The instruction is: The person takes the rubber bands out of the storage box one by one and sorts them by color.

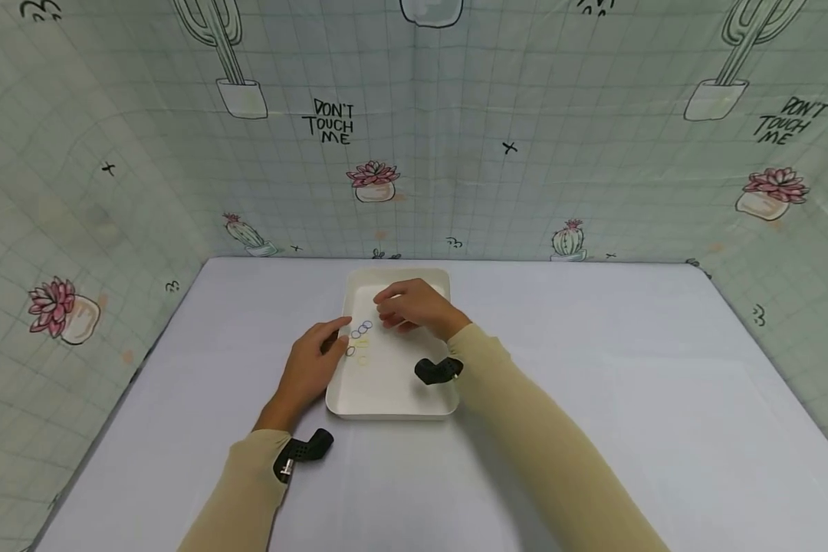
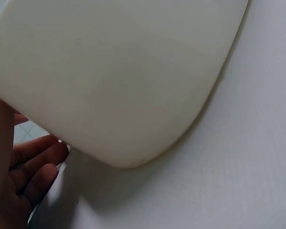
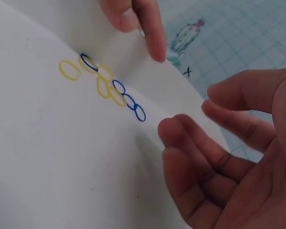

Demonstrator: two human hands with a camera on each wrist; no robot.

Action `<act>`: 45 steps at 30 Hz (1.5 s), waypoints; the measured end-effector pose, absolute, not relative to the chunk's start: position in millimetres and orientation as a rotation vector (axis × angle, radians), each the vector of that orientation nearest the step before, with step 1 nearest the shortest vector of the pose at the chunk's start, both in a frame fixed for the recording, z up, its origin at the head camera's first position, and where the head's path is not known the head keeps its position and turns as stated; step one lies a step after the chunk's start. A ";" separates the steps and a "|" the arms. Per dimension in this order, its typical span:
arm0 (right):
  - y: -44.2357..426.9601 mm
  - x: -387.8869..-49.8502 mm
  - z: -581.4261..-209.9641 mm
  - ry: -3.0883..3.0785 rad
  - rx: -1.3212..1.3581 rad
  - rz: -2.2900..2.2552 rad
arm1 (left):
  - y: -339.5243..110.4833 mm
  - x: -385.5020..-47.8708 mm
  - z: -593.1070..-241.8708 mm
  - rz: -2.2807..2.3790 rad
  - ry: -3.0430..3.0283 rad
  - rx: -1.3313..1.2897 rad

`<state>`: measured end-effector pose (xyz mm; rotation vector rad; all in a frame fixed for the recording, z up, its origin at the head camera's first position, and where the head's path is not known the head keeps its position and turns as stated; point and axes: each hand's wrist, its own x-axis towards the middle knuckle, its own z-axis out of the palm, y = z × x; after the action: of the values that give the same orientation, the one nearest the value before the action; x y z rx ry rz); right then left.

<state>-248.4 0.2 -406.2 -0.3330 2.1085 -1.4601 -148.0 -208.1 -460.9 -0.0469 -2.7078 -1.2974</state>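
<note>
A white rectangular tray [image 1: 393, 395] lies on the table, with small thin rings inside near its left wall. Three blue rings [image 3: 134, 106] form a row beside several yellow rings [image 3: 109, 89]. Another blue ring overlaps a yellow one, and a single yellow ring lies a little apart. My left hand [image 1: 308, 366] rests at the tray's left rim, thumb and forefinger reaching over it; the other fingers bend loosely outside, against the wall. Above the tray, right of the rings, my right hand [image 1: 417, 305] hovers with loosely bent fingers and nothing visible in them.
The tray stands on a white-covered table [image 1: 593, 383]. Behind and at both sides hangs a checked cloth [image 1: 441, 169] printed with potted plants and lettering. A black wrist mount [image 1: 438, 371] hangs over the tray's right side; another wrist mount [image 1: 305, 452] is on the left sleeve.
</note>
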 end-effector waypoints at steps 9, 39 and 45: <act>-12.9 -258.6 -425.0 2.232 -0.372 -1.387 | -207.8 -148.7 -458.8 -1.331 -2.709 -0.057; -28.9 -251.7 -444.9 2.654 -0.717 -0.946 | -210.6 -145.5 -461.5 -1.310 -2.667 -0.037; -26.5 -252.8 -443.1 2.677 -0.714 -0.994 | -208.8 -148.8 -459.9 -1.320 -2.650 -0.051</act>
<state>-252.8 -26.5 -443.1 -0.7139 2.6769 -0.9943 -148.8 -208.8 -459.9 -0.0510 -2.6500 -1.3202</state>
